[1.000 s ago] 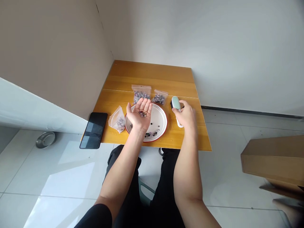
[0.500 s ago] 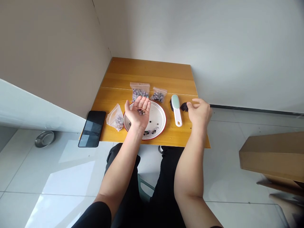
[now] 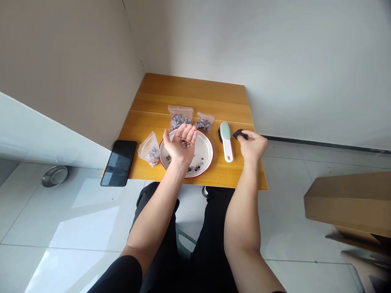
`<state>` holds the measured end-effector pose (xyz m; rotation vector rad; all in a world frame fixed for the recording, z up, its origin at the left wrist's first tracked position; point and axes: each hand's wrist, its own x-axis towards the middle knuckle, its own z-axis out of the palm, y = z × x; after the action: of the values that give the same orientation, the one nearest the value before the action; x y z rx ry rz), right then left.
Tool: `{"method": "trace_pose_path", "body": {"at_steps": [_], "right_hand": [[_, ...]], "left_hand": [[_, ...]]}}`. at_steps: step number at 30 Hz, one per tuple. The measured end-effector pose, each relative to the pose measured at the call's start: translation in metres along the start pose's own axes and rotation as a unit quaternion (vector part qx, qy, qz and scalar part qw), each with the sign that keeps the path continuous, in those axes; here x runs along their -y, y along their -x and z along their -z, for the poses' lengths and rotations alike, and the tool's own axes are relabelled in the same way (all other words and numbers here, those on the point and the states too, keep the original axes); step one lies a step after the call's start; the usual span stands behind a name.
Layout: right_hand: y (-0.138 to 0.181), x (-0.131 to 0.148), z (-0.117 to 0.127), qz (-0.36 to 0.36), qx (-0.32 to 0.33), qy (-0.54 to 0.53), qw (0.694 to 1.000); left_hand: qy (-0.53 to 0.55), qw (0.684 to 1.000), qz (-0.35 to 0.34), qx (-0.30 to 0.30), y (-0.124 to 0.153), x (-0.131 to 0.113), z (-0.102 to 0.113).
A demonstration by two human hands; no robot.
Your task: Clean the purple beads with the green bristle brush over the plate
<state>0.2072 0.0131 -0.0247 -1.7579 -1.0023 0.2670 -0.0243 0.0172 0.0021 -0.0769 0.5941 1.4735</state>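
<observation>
My left hand (image 3: 182, 147) is palm up above the plate, slightly cupped with its fingers stretched out. Several small multicoloured beads (image 3: 185, 143) lie in that palm. The white plate (image 3: 206, 142) has a red rim, and more loose beads (image 3: 194, 167) are spread along its near side. Over the right part of the table, my right hand (image 3: 253, 145) pinches a small black, soft-looking piece (image 3: 240, 134) between thumb and fingers. Whether the piece is cloth or something else I cannot tell. To its left lies a white and green brush (image 3: 226, 140) with dark bristles.
Behind the plate are two clear zip bags of beads, a larger bag (image 3: 180, 116) and a smaller bag (image 3: 204, 122). An open bag (image 3: 149, 150) and a black phone (image 3: 118, 162) lie left on the wooden table (image 3: 195, 91). A cardboard box (image 3: 348, 199) stands right.
My right hand has moved slightly left and down and closed its fingers on the black piece. My left hand stays palm up with the beads, barely shifted to the right.
</observation>
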Motion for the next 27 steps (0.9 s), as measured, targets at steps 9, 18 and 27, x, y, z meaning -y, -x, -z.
{"method": "trace_pose_path", "body": {"at_steps": [9,18,27], "right_hand": [[0.042,0.075,-0.018,0.1,0.326,-0.215,0.915],[0.06,0.086,-0.044,0.188,0.414,-0.101,0.885],[0.066,0.099,-0.049,0.251,0.392,-0.112,0.878]], "left_hand": [[-0.024,0.999,-0.004,0.028,0.001,0.007,0.0],[-0.034,0.998,-0.029,0.034,0.001,0.003,0.0],[-0.036,0.999,-0.017,0.025,0.004,0.003,-0.003]]}}
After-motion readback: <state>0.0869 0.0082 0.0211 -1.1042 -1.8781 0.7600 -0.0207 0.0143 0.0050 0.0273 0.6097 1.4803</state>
